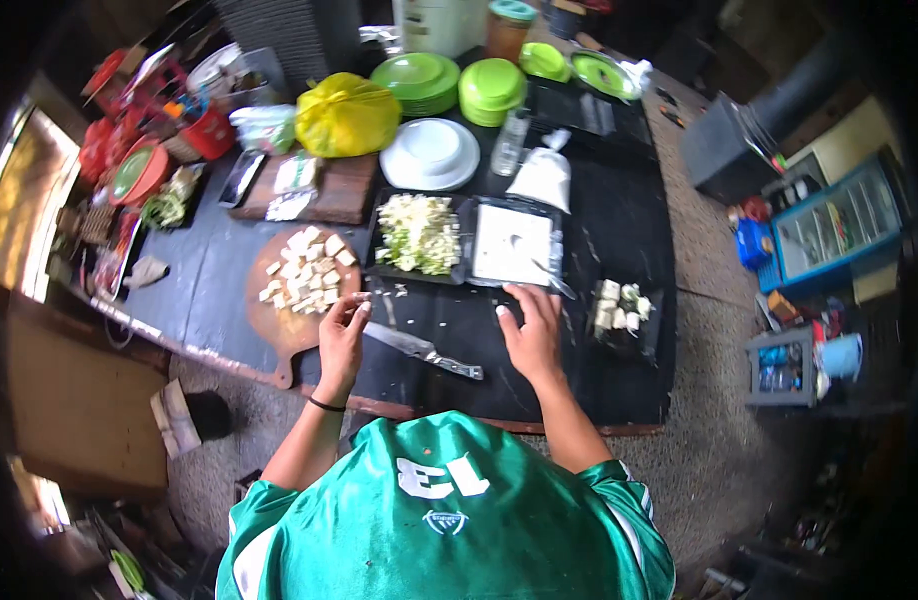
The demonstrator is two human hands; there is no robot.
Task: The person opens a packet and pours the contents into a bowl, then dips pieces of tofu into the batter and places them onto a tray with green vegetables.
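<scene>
My left hand (341, 335) is at the right edge of a round wooden board (291, 325), its thumb and fingers drawn together; I cannot tell what, if anything, is between them. Pale cubes that look like tofu (309, 268) are heaped on that board. Between my hands a kitchen knife (424, 350) lies on the black tabletop, blade toward the board. My right hand (532, 325) is open, fingers stretched out right at the near rim of a tray with a flat white slab or sheet (514, 245). Left of it, another black tray holds chopped white and green vegetables (417, 235).
A small dark tray with white chunks (619, 308) sits at the right. Behind are white plates (429, 155), a clear bottle (510, 142), a bag of white contents (544, 175), a yellow bag (347, 115), green dishes (492, 92) and a rectangular wooden board (329, 190).
</scene>
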